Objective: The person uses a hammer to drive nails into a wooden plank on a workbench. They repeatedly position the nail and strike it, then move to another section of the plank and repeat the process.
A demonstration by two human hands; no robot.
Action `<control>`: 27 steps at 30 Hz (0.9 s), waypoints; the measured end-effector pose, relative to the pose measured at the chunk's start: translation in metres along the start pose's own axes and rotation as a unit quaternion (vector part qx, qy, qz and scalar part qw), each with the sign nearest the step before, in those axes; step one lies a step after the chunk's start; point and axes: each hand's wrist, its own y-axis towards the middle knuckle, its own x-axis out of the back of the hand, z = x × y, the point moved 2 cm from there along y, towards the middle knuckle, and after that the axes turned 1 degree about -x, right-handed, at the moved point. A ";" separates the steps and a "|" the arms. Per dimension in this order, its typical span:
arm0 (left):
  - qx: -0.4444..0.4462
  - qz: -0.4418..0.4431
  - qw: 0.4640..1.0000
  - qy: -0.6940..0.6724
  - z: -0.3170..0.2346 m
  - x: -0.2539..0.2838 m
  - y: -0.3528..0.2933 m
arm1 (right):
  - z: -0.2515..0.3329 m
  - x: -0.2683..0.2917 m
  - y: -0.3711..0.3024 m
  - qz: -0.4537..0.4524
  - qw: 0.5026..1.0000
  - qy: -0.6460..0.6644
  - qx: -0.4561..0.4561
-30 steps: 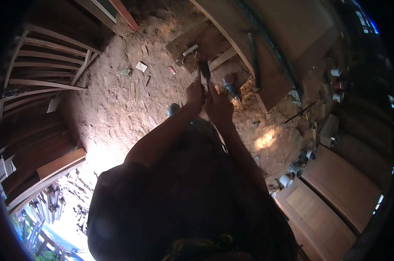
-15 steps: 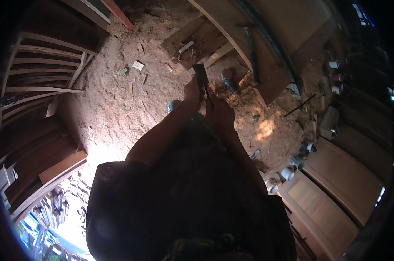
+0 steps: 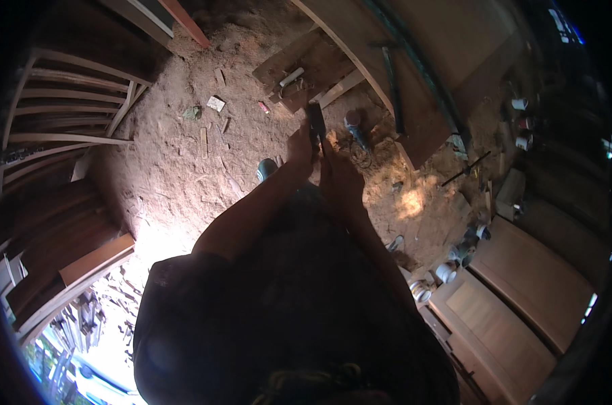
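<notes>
My left hand (image 3: 298, 147) and my right hand (image 3: 342, 177) are close together in front of my body. Between them stands a dark, flat, blade-like piece (image 3: 317, 120), its far end sticking out past my fingers. My left hand is closed at its left edge. The fingers of my right hand are closed at its lower end, nearer to me. Shadow hides its exact kind and the finger details. Just right of my hands, a blue power tool (image 3: 357, 131) with a round end lies on the sawdust.
Sawdust covers the floor (image 3: 177, 155). A hammer (image 3: 392, 88) lies on a large wooden panel (image 3: 468, 47) at the far right. Boards (image 3: 286, 61) lie ahead. Wooden frames (image 3: 69, 94) lean at left, door panels (image 3: 495, 324) at right beside several cans (image 3: 446, 272).
The dark piece is turned more edge-on and sits slightly lower in the picture. Both hands keep their hold and have barely moved.
</notes>
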 end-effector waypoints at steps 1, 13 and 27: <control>-0.020 0.025 0.999 0.003 0.000 -0.001 -0.001 | 0.001 -0.008 0.031 -0.003 1.000 0.008 -0.012; 0.118 0.009 0.988 -0.102 -0.007 -0.002 0.000 | 0.005 0.014 0.001 0.026 1.000 0.008 0.006; 0.021 0.054 0.997 -0.042 -0.002 -0.003 0.005 | 0.014 0.019 0.041 0.026 0.998 0.053 0.012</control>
